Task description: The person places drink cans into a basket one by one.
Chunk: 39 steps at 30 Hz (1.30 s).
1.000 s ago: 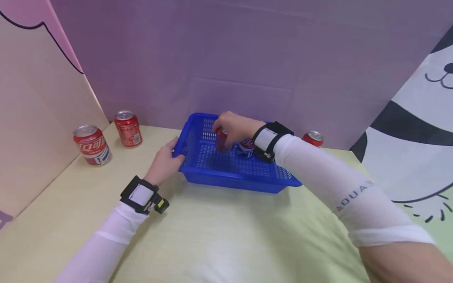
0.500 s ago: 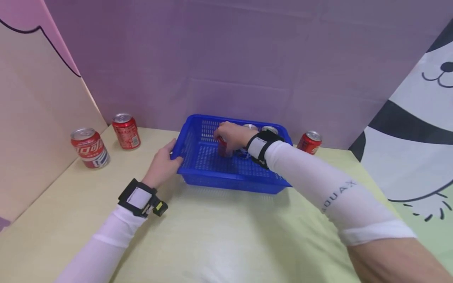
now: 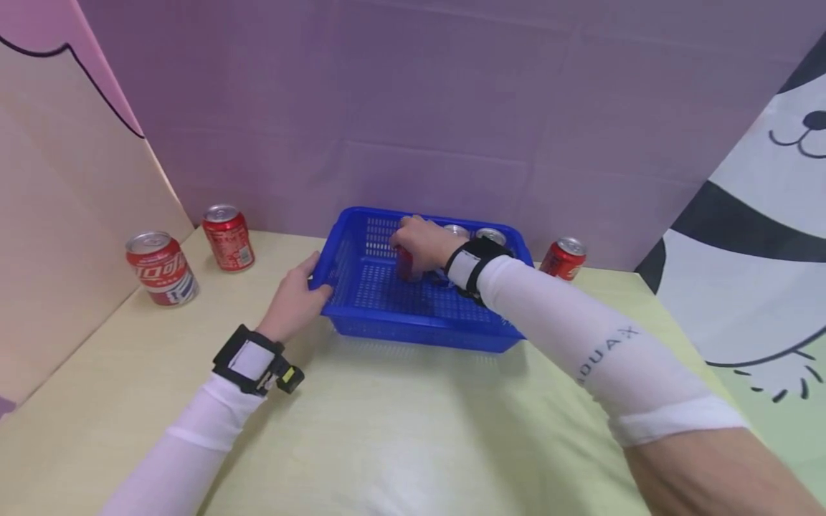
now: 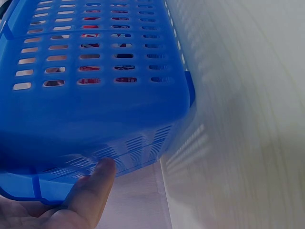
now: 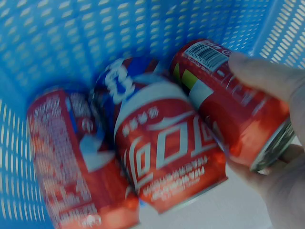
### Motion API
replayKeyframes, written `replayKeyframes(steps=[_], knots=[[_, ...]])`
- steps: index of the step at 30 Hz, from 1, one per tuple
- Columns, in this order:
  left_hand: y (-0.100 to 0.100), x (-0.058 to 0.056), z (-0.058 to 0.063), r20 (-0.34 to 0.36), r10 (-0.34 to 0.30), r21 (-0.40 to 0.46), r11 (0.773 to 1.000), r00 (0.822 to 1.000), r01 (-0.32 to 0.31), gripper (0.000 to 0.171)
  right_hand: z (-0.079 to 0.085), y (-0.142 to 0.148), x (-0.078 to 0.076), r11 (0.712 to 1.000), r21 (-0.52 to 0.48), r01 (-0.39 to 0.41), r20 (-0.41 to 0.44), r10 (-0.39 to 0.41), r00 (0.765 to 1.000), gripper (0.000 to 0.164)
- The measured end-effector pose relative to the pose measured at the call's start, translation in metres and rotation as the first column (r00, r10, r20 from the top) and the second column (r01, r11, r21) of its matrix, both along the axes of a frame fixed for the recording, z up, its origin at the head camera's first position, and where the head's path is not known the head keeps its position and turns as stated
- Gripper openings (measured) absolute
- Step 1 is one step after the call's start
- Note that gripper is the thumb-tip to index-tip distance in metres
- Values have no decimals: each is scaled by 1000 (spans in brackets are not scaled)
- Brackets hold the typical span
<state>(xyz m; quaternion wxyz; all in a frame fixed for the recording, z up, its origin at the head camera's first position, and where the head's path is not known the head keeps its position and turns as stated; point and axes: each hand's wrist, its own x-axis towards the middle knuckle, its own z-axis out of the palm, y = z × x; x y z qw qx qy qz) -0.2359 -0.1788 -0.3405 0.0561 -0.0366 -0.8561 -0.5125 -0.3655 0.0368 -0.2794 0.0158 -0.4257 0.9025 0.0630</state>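
A blue plastic basket with slotted walls stands on the table. My left hand grips its left rim, thumb near the front corner; the left wrist view shows a finger against the outer wall. Inside the basket my right hand holds a red soda can, thumb on one side and fingers on the other, partly hidden. Beside that can, a larger red, white and blue can and another red can stand in the basket.
Two red cans stand at the left, a wider one in front and a smaller one near the purple back wall. One more red can is right of the basket. A panda-printed panel borders the table's right side.
My right hand has lowered slightly into the basket with the can, and its forearm has shifted left, uncovering two can tops. The left hand keeps its grip on the rim.
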Motion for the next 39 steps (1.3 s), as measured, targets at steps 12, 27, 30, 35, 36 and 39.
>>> replayKeyframes(steps=[12,27,30,35,36,39], knots=[[6,0,-2,3,-16,-2,1000,1000,16,67,-8,12,1,999,39,13,-190,-5,982,46],[9,1,1,-1,-26,-20,999,1000,26,67,30,40,5,995,-80,62,-179,-76,981,64],[5,2,2,-4,-23,-29,999,1000,23,67,46,50,10,990,-121,73,-182,-95,979,59],[0,4,3,-19,-21,-48,999,1000,20,67,64,69,18,982,-177,64,-197,-99,975,52],[-1,4,3,-24,-21,-53,998,999,20,67,66,73,20,980,-189,67,-201,-105,974,50],[-3,3,2,-30,-21,-56,998,999,20,68,72,90,27,967,-236,92,-208,-143,968,44]])
